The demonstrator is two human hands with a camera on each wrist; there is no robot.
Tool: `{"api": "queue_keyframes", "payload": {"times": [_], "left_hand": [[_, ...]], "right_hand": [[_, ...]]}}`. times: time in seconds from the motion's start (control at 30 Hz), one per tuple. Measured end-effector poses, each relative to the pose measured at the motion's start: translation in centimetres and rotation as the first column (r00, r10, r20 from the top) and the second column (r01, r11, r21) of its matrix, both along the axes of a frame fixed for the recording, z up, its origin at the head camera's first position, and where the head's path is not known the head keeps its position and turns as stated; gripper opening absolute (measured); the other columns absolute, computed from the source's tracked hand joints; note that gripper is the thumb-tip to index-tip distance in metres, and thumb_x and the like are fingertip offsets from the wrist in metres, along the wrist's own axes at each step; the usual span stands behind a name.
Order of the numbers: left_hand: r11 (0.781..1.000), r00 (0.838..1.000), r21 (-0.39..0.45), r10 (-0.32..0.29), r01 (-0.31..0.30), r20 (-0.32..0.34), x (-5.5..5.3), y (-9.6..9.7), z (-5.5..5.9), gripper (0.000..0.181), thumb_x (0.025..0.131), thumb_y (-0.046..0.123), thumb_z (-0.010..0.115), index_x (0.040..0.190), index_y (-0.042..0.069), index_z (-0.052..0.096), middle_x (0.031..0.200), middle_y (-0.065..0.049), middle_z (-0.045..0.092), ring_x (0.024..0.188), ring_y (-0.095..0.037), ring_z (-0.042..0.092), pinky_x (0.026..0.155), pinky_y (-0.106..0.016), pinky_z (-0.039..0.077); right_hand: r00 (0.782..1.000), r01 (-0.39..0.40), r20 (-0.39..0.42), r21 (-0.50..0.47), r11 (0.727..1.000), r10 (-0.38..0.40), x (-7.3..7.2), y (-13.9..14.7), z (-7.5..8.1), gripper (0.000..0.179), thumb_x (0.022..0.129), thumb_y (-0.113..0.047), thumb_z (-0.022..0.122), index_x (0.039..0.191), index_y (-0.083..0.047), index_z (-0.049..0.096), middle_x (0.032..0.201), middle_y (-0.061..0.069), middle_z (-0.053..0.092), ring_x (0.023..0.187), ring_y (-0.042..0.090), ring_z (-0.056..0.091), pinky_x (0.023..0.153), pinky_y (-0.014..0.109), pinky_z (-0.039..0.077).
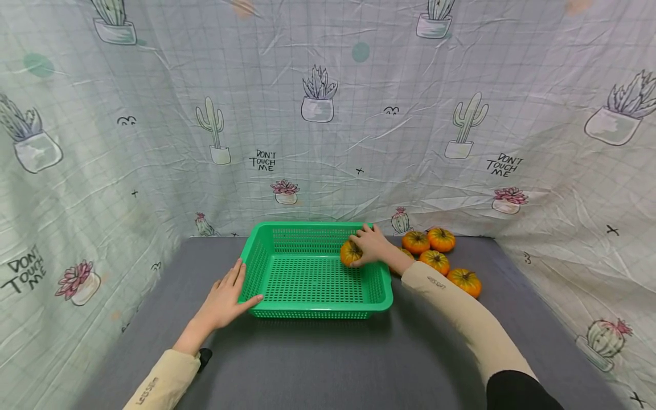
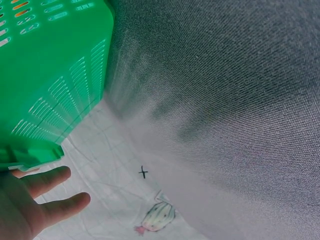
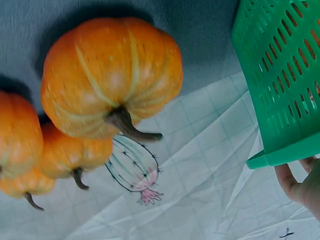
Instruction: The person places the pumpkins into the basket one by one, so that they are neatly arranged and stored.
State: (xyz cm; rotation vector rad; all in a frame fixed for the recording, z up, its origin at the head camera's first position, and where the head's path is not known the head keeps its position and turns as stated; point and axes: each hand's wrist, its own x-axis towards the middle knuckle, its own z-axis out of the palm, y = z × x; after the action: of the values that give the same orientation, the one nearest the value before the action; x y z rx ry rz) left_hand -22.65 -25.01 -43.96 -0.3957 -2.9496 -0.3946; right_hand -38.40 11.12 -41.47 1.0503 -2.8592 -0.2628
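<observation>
lying between right fingers [image 1: 363,238], seemingly gripped, a pumpkin [image 1: 348,254]; left fingers [image 1: 236,275] straight against basket [image 1: 318,307]

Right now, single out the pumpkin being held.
The pumpkin in the right grip, near the basket's right end; the others sit unheld outside, right of the basket.

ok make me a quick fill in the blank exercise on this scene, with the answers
The left hand touches the rim of the ____ plastic basket. The right hand holds one ____ pumpkin. In the head view, the other pumpkins lie to the basket's ____. The printed backdrop cloth reads "DON'T ____ ME".

Missing words: green; orange; right; TOUCH
</observation>
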Motion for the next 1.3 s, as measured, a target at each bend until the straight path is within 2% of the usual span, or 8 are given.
{"api": "queue_keyframes", "payload": {"times": [0.23,0.53,0.93,1.3], "left_hand": [[1.0,1.0,0.01,-0.001,0.001,0.002,0.0,0.0,-0.1,0.091,0.083,0.06,0.044,0.142,-0.002,0.014,0.149,-0.019,0.008,0.132,-0.04,0.022,0.094,-0.064,0.026],[1.0,1.0,0.013,-0.001,0.001,0.003,0.0,0.1,0.1,0.091,0.083,0.06,0.044,0.142,-0.003,0.014,0.149,-0.019,0.009,0.132,-0.04,0.022,0.094,-0.064,0.026],[1.0,1.0,0.016,0.001,-0.001,0.003,0.0,0.2,-0.1,0.091,0.083,0.059,0.045,0.142,-0.003,0.014,0.149,-0.02,0.009,0.132,-0.041,0.022,0.093,-0.064,0.026],[1.0,1.0,0.016,0.004,-0.004,0.012,0.2,0.1,-0.1,0.092,0.083,0.06,0.045,0.142,-0.003,0.013,0.149,-0.02,0.008,0.133,-0.04,0.021,0.094,-0.064,0.025]], "right_hand": [[0.998,-0.06,0.03,0.043,0.997,0.058,-0.2,-0.5,0.5,0.065,0.072,-0.056,0.063,0.12,-0.014,0.053,0.102,0.008,0.054,0.095,0.024,0.038,0.084,0.046,0.03],[0.998,-0.031,0.062,0.115,0.993,0.024,-0.7,-0.6,0.1,0.07,0.074,-0.059,0.058,0.127,-0.014,0.048,0.113,0.008,0.055,0.104,0.025,0.038,0.091,0.05,0.03],[0.999,-0.037,0.027,0.178,0.983,0.033,-0.7,-0.9,-0.9,0.069,0.075,-0.06,0.057,0.129,-0.017,0.047,0.118,0.009,0.051,0.108,0.026,0.037,0.091,0.051,0.029],[0.998,-0.064,-0.007,0.177,0.982,0.066,-0.2,-0.9,-1.2,0.065,0.077,-0.054,0.059,0.131,-0.02,0.045,0.116,0.007,0.052,0.109,0.026,0.038,0.091,0.051,0.03]]}}
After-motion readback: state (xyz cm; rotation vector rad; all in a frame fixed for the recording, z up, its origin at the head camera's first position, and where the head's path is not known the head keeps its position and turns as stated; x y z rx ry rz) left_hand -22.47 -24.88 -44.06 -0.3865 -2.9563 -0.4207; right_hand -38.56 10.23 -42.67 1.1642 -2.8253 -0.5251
